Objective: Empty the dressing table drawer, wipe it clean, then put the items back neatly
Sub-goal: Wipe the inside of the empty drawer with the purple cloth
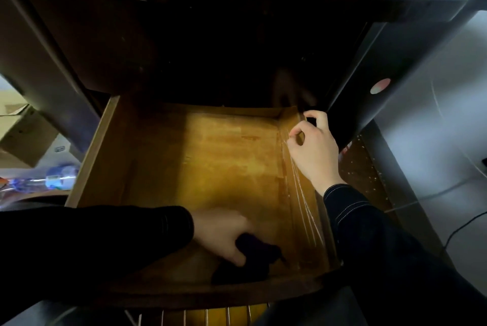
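The wooden drawer is pulled out below the dark dressing table and its yellow-brown floor is bare. My left hand is inside near the front wall and grips a dark cloth bunched against the drawer floor. My right hand rests on the drawer's right wall near the back corner, fingers curled over its top edge. A clear, shiny film runs along that right wall.
The dark dressing table top overhangs the drawer's back. A plastic bottle and cardboard boxes lie to the left. A speckled dark surface and cables are on the right. Metal bars show below the drawer front.
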`<state>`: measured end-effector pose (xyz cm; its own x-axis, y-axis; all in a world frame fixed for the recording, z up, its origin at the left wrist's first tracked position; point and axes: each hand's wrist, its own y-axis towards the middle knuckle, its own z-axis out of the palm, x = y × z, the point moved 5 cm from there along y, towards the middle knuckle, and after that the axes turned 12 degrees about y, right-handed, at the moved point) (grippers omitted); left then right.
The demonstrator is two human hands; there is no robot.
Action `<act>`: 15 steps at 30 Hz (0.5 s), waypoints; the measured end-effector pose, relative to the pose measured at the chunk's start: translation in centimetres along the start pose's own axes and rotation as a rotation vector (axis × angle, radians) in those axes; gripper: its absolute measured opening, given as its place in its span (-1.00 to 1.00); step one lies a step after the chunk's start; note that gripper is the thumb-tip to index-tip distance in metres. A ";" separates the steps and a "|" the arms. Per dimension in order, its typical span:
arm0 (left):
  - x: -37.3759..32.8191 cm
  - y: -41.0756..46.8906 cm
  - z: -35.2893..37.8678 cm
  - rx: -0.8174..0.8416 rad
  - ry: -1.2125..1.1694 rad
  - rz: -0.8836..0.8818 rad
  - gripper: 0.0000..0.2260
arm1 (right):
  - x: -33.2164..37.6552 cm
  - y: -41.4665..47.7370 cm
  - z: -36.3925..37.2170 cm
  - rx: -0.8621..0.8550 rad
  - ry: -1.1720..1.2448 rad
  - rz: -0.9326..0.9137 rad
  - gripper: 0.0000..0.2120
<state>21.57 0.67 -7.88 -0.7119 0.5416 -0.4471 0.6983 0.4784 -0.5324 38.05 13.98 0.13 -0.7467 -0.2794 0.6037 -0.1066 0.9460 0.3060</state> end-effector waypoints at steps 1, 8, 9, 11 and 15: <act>0.1 -0.3 -0.3 -0.011 -0.093 -0.029 -0.73 | 0.0 0.0 0.0 0.000 -0.006 -0.006 -0.95; 2.7 -7.0 -7.0 -0.416 -0.758 -0.170 -0.74 | 1.4 -0.2 -0.5 0.032 -0.175 -0.065 -0.80; 2.8 -8.2 -7.5 -0.454 -0.815 -0.160 -0.70 | 2.2 -0.3 -0.7 0.031 -0.198 -0.126 -0.76; 2.9 -10.3 -8.2 -0.511 -0.883 -0.115 -0.63 | 4.1 -0.7 -1.1 0.055 -0.048 -0.212 -0.74; 2.7 -13.5 -8.5 -0.585 -0.966 -0.006 -0.58 | 9.3 -2.6 1.9 0.538 0.869 0.203 -0.57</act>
<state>10.82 1.56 4.23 -0.2973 -0.1023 -0.9493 0.4413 0.8669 -0.2316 30.12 9.25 3.58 -0.0759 0.0727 0.9945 -0.4698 0.8771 -0.0999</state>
